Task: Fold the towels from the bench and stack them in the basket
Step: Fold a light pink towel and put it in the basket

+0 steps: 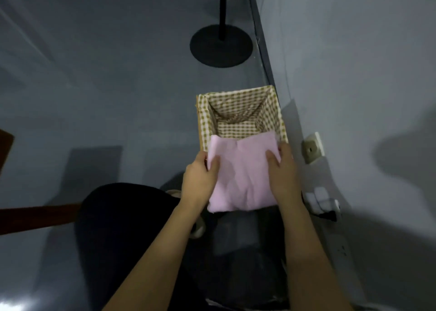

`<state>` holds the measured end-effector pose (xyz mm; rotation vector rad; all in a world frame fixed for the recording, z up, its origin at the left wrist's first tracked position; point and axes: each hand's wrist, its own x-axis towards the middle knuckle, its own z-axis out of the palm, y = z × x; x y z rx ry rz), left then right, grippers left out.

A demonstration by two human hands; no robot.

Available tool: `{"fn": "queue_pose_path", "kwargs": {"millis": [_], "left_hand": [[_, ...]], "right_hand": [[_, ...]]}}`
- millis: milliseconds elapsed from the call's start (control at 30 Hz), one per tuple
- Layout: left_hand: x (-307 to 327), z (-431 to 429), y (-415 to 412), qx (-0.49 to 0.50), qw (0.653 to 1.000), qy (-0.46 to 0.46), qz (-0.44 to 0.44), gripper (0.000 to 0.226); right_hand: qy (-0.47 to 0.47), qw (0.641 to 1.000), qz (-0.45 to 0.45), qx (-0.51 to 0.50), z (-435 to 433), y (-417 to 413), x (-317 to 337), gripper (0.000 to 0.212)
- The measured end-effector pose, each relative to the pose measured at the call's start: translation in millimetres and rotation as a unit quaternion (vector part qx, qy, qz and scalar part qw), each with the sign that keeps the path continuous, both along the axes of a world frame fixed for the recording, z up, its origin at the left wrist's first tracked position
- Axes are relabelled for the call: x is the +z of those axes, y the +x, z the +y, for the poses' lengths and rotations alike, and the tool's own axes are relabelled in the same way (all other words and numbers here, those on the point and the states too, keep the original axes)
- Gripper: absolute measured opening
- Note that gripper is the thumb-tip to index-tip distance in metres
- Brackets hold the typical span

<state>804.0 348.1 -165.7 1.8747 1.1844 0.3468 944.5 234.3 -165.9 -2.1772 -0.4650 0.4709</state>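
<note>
Folded pink towel [240,173], flat, over the near rim of the open gingham-lined basket [238,102].

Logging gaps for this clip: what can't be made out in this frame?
- Head view: the near part of the basket floor lies hidden behind the pink towel.
- The fingers of the left hand and right hand under the towel are hidden by it.
- The bench and any other towels are not in view.
- The floor lamp is cut off by the top edge.

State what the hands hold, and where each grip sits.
A folded pink towel, over the basket: left hand grips its left edge, right hand its right edge.
</note>
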Motion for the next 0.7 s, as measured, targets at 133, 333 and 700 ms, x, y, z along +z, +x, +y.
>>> {"fn": "queue_pose_path", "kwargs": {"millis": [133,333,700], "left_hand": [[-32.1,1.8,18.2,-0.031,0.998,0.030,0.040,0.037],[-60.9,11.5,39.2,-0.046,0.997,0.033,0.059,0.043],[-94.3,16.2,37.9,-0.041,0.987,0.004,0.158,0.043]], "right_hand": [[-0.031,1.000,0.001,0.001,5.9,16.9,-23.1,0.043],[-0.070,0.997,0.039,0.014,4.6,46.6,-55.0,0.044],[-0.078,0.994,0.070,0.026,-1.0,33.9,-95.8,0.033]]}}
